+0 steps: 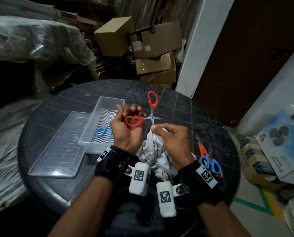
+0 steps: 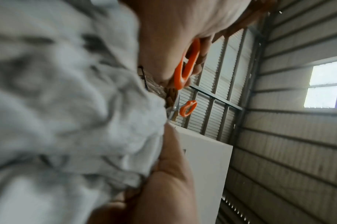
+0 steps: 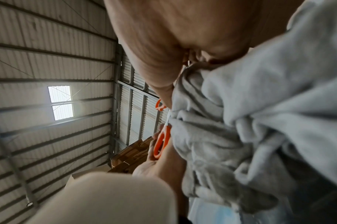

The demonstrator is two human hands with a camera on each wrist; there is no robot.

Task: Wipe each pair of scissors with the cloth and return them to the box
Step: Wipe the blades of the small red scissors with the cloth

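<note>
- Left hand [image 1: 124, 132] grip: fingers curl round one red handle loop of the red scissors [image 1: 148, 117], held above the desk [image 1: 185, 106] near its centre.
- Right hand [image 1: 172, 139] grip: thumb and fingers pinch a fold of the grey cloth [image 1: 153, 151] against the near blade tip; the remainder of the cloth hangs down to the desk at 6 o'clock.
- Scissors stand wide open, blades and handles forming a cross. One arm runs from the free loop at 12 o'clock to the pinched tip at 6 o'clock; the other runs from the held loop at 9 o'clock to a bare tip at 3 o'clock.
- Judgement on the step: draw the cloth from pivot toward tip along the flat of the blade, keeping fingers off the edge, with the left hand steady; then treat the second blade likewise.
- Clear box [image 1: 106, 125] sits at 9 o'clock of the hands, already containing blue-handled scissors [image 1: 102, 131]; its lid [image 1: 57, 151] lies alongside at 8 o'clock.
- Further scissors [image 1: 209, 161], with orange and blue handles, lie at 4 o'clock by the desk edge, apparently awaiting wiping.
</note>
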